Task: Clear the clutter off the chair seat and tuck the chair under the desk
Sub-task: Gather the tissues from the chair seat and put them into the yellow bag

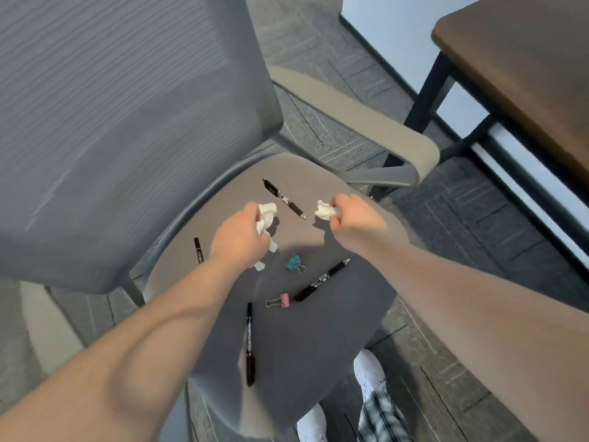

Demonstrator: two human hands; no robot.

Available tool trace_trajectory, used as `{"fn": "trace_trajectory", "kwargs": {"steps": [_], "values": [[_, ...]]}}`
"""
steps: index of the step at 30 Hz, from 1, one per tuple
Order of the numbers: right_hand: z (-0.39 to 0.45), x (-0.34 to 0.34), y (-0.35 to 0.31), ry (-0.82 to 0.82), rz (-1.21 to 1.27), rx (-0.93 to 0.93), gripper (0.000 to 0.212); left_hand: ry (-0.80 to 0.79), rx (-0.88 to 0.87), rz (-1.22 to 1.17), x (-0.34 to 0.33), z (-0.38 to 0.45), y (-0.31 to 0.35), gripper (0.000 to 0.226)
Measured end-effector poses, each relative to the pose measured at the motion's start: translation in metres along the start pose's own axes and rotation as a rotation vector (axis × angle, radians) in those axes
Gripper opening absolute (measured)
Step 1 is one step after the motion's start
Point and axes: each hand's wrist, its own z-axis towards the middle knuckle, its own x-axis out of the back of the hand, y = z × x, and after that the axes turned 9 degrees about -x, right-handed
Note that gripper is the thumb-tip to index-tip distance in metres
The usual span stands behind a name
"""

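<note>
The left hand is closed around a crumpled white tissue, part of which hangs out below the fingers, and the right hand is pinched shut on a second, smaller tissue wad. Both hands are held just above the back half of the grey chair seat, knuckles up, with bare forearms reaching in from the lower corners of the view. Between the two hands a black pen is seen lying aslant on the seat. A short black marker is partly hidden behind the left wrist, and a small white scrap shows just under that wrist. Nearer the front, a teal binder clip lies alone, while a pink binder clip is set touching the end of a second black pen. A long black marker lies toward the seat's front edge. Four writing tools and two clips are thus counted on the seat, and two tissue wads in the hands. The mesh backrest fills the upper left, and a grey armrest curves past on the right. The brown table with black legs stands well apart at the upper right, over grey carpet. White shoes are visible below the seat.
</note>
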Motion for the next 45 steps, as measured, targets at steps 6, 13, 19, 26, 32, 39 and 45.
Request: {"fn": "trace_trajectory", "kwargs": {"steps": [6, 13, 19, 26, 32, 39, 45], "values": [[-0.047, 0.061, 0.003, 0.103, 0.009, 0.003, 0.019, -0.011, -0.183, -0.055, 0.034, -0.016, 0.053, 0.040], [-0.130, 0.108, 0.065, 0.200, 0.039, -0.113, 0.020, -0.058, -0.469, 0.069, 0.021, -0.039, 0.140, 0.016], [-0.217, 0.104, 0.176, 0.173, 0.040, -0.290, 0.021, -0.169, -0.691, 0.089, -0.037, -0.080, 0.233, 0.019], [-0.332, 0.084, 0.306, 0.149, 0.081, -0.528, 0.021, -0.355, -0.866, 0.238, -0.133, -0.156, 0.326, 0.024], [-0.443, 0.064, 0.405, 0.204, 0.146, -0.628, 0.023, -0.448, -0.978, 0.337, -0.217, -0.244, 0.400, 0.013], [-0.576, 0.026, 0.512, 0.244, 0.248, -0.830, 0.024, -0.553, -1.094, 0.333, -0.337, -0.374, 0.487, 0.007], [-0.664, -0.016, 0.592, 0.250, 0.358, -0.974, 0.029, -0.645, -1.117, 0.331, -0.432, -0.467, 0.532, 0.017]]}}
